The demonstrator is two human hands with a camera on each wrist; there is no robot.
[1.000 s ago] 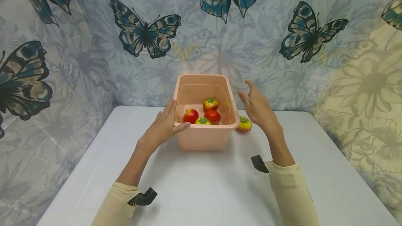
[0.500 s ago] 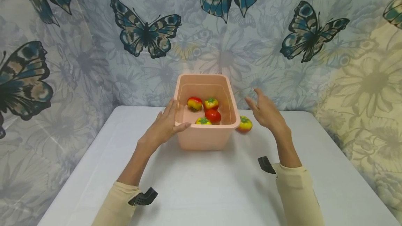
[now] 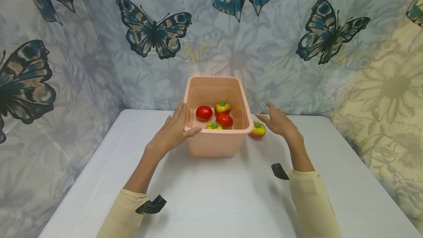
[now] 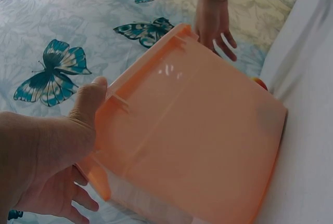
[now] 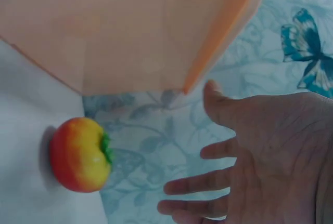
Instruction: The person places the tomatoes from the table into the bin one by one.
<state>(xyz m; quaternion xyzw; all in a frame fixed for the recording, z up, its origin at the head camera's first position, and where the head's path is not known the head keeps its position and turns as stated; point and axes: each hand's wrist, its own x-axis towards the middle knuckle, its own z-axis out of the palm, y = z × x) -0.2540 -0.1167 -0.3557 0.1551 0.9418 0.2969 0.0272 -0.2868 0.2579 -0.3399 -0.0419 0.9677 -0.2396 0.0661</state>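
Observation:
A peach-coloured plastic tub (image 3: 214, 145) stands on the table with several red and yellow fruits inside. Two of these look plain red, one fruit (image 3: 203, 113) at the left and another red fruit (image 3: 225, 121) nearer the middle. A yellow-and-red fruit (image 3: 223, 108) with a green top lies behind them; the near wall partly hides one more. My left hand (image 3: 167, 130) rests at the tub's left near corner, thumb along the rim, fingers extended. To the right of the tub sits a red-and-yellow fruit (image 5: 80, 155) with a green calyx. My right hand (image 3: 280, 122) hovers beside it, fingers spread, holding nothing.
The white table (image 3: 211, 201) reaches back to a wall cloth (image 3: 238, 54) printed with butterflies and flowers, close behind the tub. Dark straps or mounts stick out at both cream sleeves (image 3: 314, 197).
The left fruit inside the tub has rolled away from the near wall and turned its red side up. My right hand has drawn right, then lowered towards the fruit outside. The left hand keeps its place.

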